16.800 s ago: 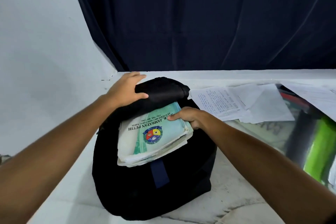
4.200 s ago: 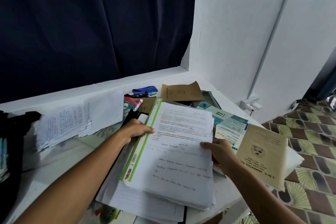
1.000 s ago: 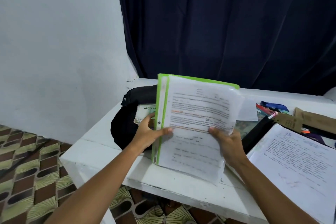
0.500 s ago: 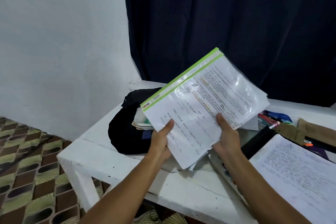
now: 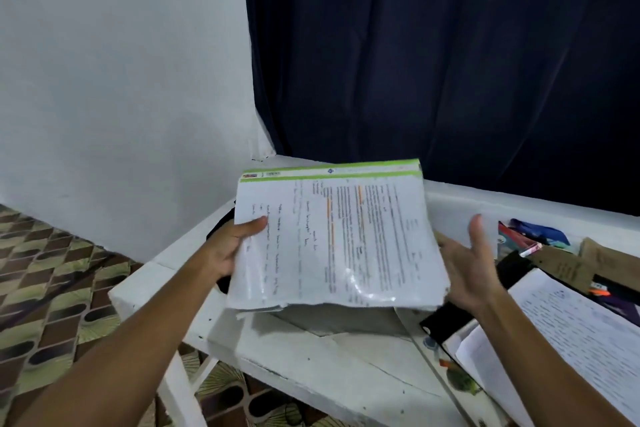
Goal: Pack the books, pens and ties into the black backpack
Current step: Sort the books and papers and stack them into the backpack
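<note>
The green-edged clear plastic sleeve of printed papers (image 5: 332, 236), pinched at one edge by the left hand (image 5: 230, 248) while the right hand (image 5: 465, 267) lies open beside it, is held above the black backpack (image 5: 221, 229) and is best kept level when lowered into the opening.

Green-edged plastic sleeve of printed and handwritten papers (image 5: 336, 239), thick stack, held flat above the white table's left end, green strip on the far side. Black backpack (image 5: 221, 229) almost hidden beneath it, only a dark sliver showing at the stack's left edge. Blue tie-like cloth (image 5: 540, 230) lies far right among clutter.
</note>
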Available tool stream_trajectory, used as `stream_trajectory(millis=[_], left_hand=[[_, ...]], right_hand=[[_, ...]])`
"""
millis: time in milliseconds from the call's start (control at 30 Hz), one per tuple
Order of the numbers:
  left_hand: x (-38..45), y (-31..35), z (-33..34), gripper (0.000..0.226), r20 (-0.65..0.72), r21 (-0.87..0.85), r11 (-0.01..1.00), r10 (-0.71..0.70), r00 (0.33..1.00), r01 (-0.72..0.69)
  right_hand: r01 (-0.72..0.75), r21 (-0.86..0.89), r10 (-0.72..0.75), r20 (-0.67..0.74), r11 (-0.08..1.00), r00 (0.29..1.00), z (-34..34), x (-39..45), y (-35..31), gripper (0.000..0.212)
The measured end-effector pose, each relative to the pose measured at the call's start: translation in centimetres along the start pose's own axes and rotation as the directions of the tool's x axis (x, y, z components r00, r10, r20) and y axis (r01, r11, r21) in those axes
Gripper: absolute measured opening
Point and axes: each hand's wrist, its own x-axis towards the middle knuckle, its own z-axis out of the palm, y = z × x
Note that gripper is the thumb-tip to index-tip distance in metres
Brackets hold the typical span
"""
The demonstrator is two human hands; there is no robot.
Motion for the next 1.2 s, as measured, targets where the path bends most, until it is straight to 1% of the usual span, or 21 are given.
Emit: stream_trajectory(millis=[33, 67, 133, 200, 267, 300, 333, 367, 400, 467, 533, 600, 667, 733, 800, 867, 967, 1067, 1100, 1167, 1200], left_hand=[[0.1, 0.3, -0.4, 0.099, -0.019, 0.032, 0.999, -0.023, 1.000, 0.023], [0.1, 0.6, -0.7, 0.094, -0.041, 0.062, 0.997, -0.047, 0.998, 0.049], [0.2, 1.1, -1.3, 0.081, -0.073, 0.122, 0.986, -0.103, 0.992, 0.111], [0.3, 1.6, -1.8, 0.070, -0.100, 0.154, 0.974, -0.151, 0.984, 0.165], [0.3, 2.1, -2.3, 0.075, -0.119, 0.200, 0.954, -0.204, 0.972, 0.225], [0.3, 2.4, -2.3, 0.072, -0.131, 0.223, 0.943, -0.222, 0.966, 0.247], [0.3, 2.7, -2.3, 0.063, -0.140, 0.249, 0.932, -0.234, 0.962, 0.263], [0.4, 2.9, -2.2, 0.054, -0.158, 0.268, 0.922, -0.245, 0.957, 0.281], [0.5, 3.1, -2.0, 0.050, -0.177, 0.288, 0.910, -0.256, 0.950, 0.299], [0.7, 3.5, -1.6, 0.050, -0.212, 0.333, 0.884, -0.269, 0.940, 0.328], [1.1, 4.0, -1.6, 0.053, -0.237, 0.371, 0.869, -0.253, 0.938, 0.328], [1.8, 4.8, -1.9, 0.062, -0.260, 0.420, 0.855, -0.206, 0.943, 0.302], [3.0, 5.7, -2.5, 0.061, -0.305, 0.480, 0.841, -0.109, 0.946, 0.251], [4.4, 6.6, -3.0, 0.052, -0.341, 0.596, 0.779, 0.027, 0.940, 0.194], [6.1, 7.6, -3.5, 0.041, -0.322, 0.690, 0.712, 0.137, 0.937, 0.133], [7.9, 8.5, -4.2, 0.033, -0.275, 0.738, 0.670, 0.190, 0.943, 0.080], [11.3, 8.7, -5.5, 0.036, -0.180, 0.816, 0.578, 0.200, 0.963, 0.033], [14.9, 7.4, -6.7, 0.028, -0.056, 0.913, 0.405, 0.212, 0.976, -0.035], [16.2, 6.9, -7.2, 0.028, -0.014, 0.934, 0.353, 0.212, 0.977, -0.063], [18.5, 6.2, -8.0, 0.036, 0.058, 0.956, 0.269, 0.204, 0.977, -0.113], [19.5, 5.9, -8.2, 0.042, 0.090, 0.966, 0.223, 0.198, 0.976, -0.134]], right_hand=[[-0.054, -0.073, 0.057, 0.048, 0.996, 0.997, 0.4, 0.4, 0.0, 0.090], [-0.096, -0.179, 0.104, 0.035, 0.979, 0.994, 0.7, 0.7, 0.1, 0.088], [-0.159, -0.321, 0.169, 0.004, 0.934, 0.986, 0.9, 1.5, 0.5, 0.098], [-0.167, -0.394, 0.201, 0.045, 0.904, 0.979, 1.2, 1.9, 0.9, 0.101], [-0.191, -0.429, 0.235, 0.052, 0.883, 0.971, 1.1, 2.2, 1.3, 0.098], [-0.208, -0.434, 0.254, 0.051, 0.877, 0.966, 1.1, 2.2, 1.6, 0.097], [-0.217, -0.424, 0.263, 0.052, 0.879, 0.963, 0.9, 2.3, 1.9, 0.095], [-0.213, -0.406, 0.258, 0.057, 0.888, 0.965, 0.7, 2.3, 2.2, 0.094], [-0.201, -0.390, 0.241, 0.057, 0.899, 0.969, 0.6, 2.4, 2.6, 0.095], [-0.165, -0.370, 0.191, 0.033, 0.914, 0.981, 0.5, 2.7, 3.3, 0.099], [-0.140, -0.346, 0.151, 0.005, 0.928, 0.989, 0.6, 3.1, 4.0, 0.099], [-0.133, -0.310, 0.135, -0.015, 0.941, 0.991, 0.8, 3.6, 4.6, 0.095], [-0.117, -0.269, 0.116, -0.020, 0.956, 0.993, 1.0, 4.2, 5.1, 0.094], [-0.097, -0.262, 0.087, -0.050, 0.960, 0.995, 1.2, 5.1, 5.4, 0.098], [-0.082, -0.272, 0.058, -0.093, 0.959, 0.994, 1.4, 6.3, 5.7, 0.105], [-0.076, -0.278, 0.037, -0.141, 0.957, 0.989, 1.4, 7.5, 6.1, 0.110], [-0.057, -0.246, 0.000, -0.227, 0.968, 0.974, 1.0, 9.3, 7.1, 0.112], [-0.046, -0.211, -0.020, -0.300, 0.976, 0.954, 0.3, 10.1, 8.4, 0.107], [-0.035, -0.200, -0.034, -0.331, 0.979, 0.943, 0.0, 10.3, 8.8, 0.104], [-0.006, -0.187, -0.068, -0.390, 0.982, 0.918, -0.1, 10.7, 9.5, 0.101], [0.003, -0.182, -0.078, -0.406, 0.983, 0.910, -0.1, 10.7, 9.7, 0.096]])
